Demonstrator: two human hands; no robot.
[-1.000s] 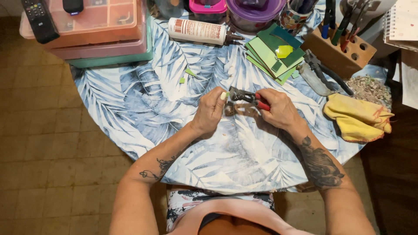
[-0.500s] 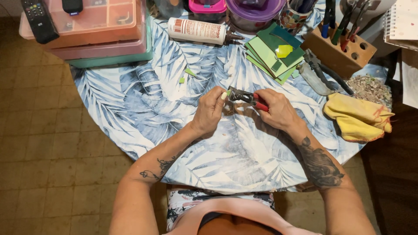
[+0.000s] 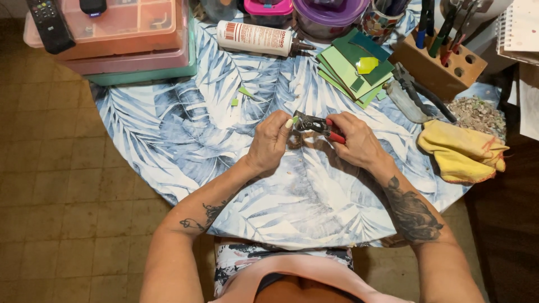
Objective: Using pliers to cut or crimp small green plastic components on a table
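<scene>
Red-handled metal nippers (image 3: 319, 125) in right hand (image 3: 356, 140) (glossy tile chip (image 3: 294, 120) pinched by left hand (image 3: 269, 143))

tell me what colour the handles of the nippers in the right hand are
Red, where the handles show beside the right hand; the head view shows it.

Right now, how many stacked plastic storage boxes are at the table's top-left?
3: a clear orange compartment box on top, a pink box under it, a teal box at the bottom. More may sit beyond the frame edge.
</scene>
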